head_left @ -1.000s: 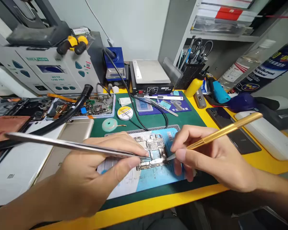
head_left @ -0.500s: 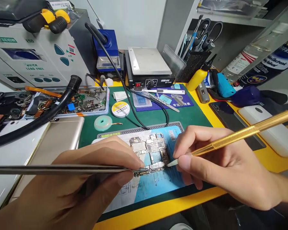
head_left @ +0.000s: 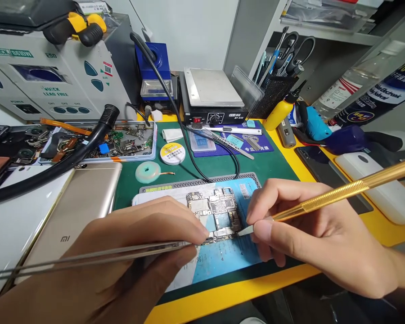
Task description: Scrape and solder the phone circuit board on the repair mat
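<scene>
In my left hand (head_left: 145, 225) is a pair of tweezers (head_left: 121, 253), pinched between thumb and fingers, with its tips at the lower left edge of a phone circuit board (head_left: 222, 205). My right hand (head_left: 310, 238) grips a craft knife (head_left: 340, 193) with a gold knurled handle like a pen. The knife's pale blade points at the board's lower right corner and looks to be touching it. Under the board lies a blue and white mat (head_left: 219, 265). My left fingers cover part of the board's left side.
Phones (head_left: 84, 202) lie at the left beside a tray of circuit boards (head_left: 131, 146). A black hose (head_left: 91, 144) crosses above them. At the back stand a soldering station (head_left: 54, 76) and a hot plate (head_left: 212, 90). A cable (head_left: 175, 117) loops behind the mat. Bottles (head_left: 357, 76) stand at right.
The tweezers' rear end has swung downward, and their two arms now show apart at the back. The whole view has shifted slightly. My right hand keeps the knife at the same corner.
</scene>
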A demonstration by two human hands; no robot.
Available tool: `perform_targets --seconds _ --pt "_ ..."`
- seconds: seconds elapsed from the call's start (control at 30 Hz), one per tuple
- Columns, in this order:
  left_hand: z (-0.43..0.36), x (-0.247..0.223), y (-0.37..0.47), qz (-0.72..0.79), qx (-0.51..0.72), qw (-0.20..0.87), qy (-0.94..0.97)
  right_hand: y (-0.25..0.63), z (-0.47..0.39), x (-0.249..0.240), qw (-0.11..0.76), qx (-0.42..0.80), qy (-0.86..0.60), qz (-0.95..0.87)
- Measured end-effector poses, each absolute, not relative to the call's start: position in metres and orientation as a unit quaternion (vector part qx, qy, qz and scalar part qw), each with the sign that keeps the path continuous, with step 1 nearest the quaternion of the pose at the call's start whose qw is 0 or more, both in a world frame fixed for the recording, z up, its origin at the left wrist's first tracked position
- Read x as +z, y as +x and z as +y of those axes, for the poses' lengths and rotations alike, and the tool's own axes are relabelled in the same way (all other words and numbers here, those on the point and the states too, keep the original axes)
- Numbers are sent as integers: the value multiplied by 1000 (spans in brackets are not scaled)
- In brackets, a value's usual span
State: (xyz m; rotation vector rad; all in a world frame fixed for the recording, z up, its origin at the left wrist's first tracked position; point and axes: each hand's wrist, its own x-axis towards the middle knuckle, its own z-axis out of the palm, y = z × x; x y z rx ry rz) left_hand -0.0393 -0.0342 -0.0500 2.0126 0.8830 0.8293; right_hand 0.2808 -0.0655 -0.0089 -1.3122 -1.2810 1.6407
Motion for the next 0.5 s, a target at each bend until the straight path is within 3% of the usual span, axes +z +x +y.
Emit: perform_targets --seconds 0.27,0.5 --pt "-53 -56 -35 363 370 397 757 280 -66 -10 326 640 -507 -477" --pt "-25 -61 -35 324 364 317 814 277 -66 -11 335 635 -508 -475"
